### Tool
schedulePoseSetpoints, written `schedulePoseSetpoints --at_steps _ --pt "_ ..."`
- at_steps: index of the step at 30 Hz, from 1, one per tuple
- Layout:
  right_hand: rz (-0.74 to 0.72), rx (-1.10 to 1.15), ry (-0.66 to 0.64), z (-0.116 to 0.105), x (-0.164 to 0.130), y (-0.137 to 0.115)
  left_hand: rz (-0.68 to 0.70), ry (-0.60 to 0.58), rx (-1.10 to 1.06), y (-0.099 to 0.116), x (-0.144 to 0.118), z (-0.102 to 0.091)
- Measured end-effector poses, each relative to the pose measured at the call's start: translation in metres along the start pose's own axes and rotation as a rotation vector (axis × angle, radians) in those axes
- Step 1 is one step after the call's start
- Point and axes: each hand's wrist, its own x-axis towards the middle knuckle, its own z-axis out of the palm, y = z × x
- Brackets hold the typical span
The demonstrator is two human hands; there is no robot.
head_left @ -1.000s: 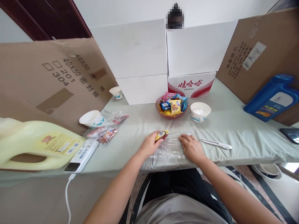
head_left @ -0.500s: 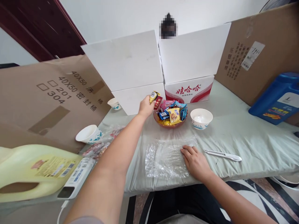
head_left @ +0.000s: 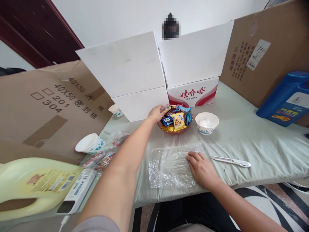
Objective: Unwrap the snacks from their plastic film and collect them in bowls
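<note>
My left hand (head_left: 156, 113) reaches out to the left rim of a red bowl (head_left: 174, 130) heaped with wrapped snacks (head_left: 178, 118). Its fingers are closed on a yellow and red snack packet (head_left: 167, 109) held just over the bowl. My right hand (head_left: 201, 169) lies flat on the right end of a crinkled clear plastic sheet (head_left: 169, 166) spread on the pale green table cover (head_left: 241, 141) near the front edge.
A white paper bowl (head_left: 207, 122) stands right of the red bowl, a white utility knife (head_left: 231, 161) right of my right hand. At left are a tipped paper cup (head_left: 89, 143), bagged snacks (head_left: 103, 159), a yellow jug (head_left: 31, 183) and a white device (head_left: 76, 191). White boxes (head_left: 135, 74) and cardboard stand behind; a blue jug (head_left: 287, 100) at right.
My left hand lifted the yellow and red packet off the plastic sheet, carried it away from me, and lowered it to the red bowl. My right hand stayed on the sheet.
</note>
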Motion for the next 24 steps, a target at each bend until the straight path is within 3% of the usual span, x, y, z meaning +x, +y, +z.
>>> schedulePoseSetpoints --at_steps 4,7,9,12,14,16,20,22,24 --pt "0.011 0.006 -0.018 -0.001 0.001 0.0 0.038 0.138 -0.056 0.004 -0.044 -0.017" --pt "0.02 0.006 -0.034 -0.002 0.001 0.0 0.288 0.221 -0.196 0.027 -0.115 -0.013" --pt "0.025 0.003 -0.044 -0.001 0.0 0.0 0.493 0.092 -0.266 0.045 -0.173 0.0" --pt "0.019 -0.007 -0.06 -0.002 0.0 0.0 0.69 -0.224 -0.254 0.057 -0.244 0.028" --pt "0.016 -0.022 -0.066 -0.003 0.0 -0.001 0.631 -0.234 -0.114 0.045 -0.266 0.045" --pt "0.024 -0.042 -0.073 -0.004 0.0 -0.001 0.429 -0.187 0.061 0.019 -0.268 0.052" --pt "0.054 -0.066 -0.089 -0.004 0.0 -0.002 0.014 -0.018 0.28 -0.041 -0.256 0.04" --pt "0.072 -0.071 -0.081 -0.004 0.0 -0.003 -0.027 0.059 0.279 -0.055 -0.257 0.031" --pt "0.073 -0.072 -0.066 -0.005 0.001 -0.004 0.093 0.073 0.21 -0.054 -0.266 0.027"
